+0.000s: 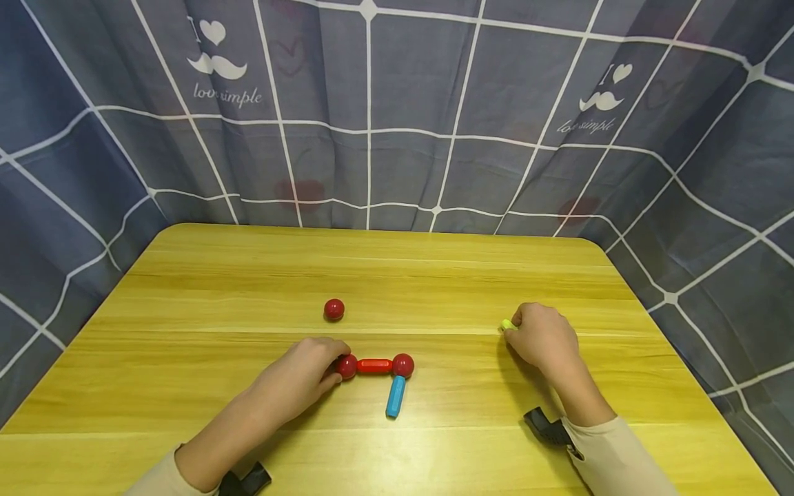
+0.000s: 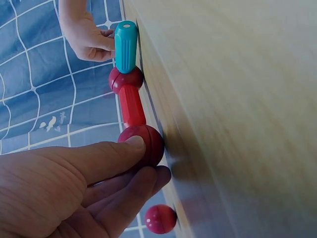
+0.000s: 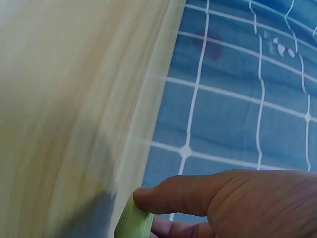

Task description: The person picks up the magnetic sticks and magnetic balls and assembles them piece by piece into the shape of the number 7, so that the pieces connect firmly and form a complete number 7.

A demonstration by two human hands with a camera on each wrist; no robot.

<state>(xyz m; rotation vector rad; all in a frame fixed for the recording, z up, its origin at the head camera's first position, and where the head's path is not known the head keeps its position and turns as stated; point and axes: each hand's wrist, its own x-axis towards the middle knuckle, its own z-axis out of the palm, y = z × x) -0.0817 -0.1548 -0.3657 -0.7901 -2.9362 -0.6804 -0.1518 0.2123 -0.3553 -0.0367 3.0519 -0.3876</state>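
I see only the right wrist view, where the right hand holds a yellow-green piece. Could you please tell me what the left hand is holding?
Observer: In the head view, the left hand pinches a red ball.
Operator: Thank you. Is some other piece connected with this ball?
Observer: Yes, a red rod runs from it to a second red ball, which also has a blue rod against it.
Operator: And is there any piece which no hand touches and which lies separately?
Observer: Yes, a third red ball lies apart on the table.
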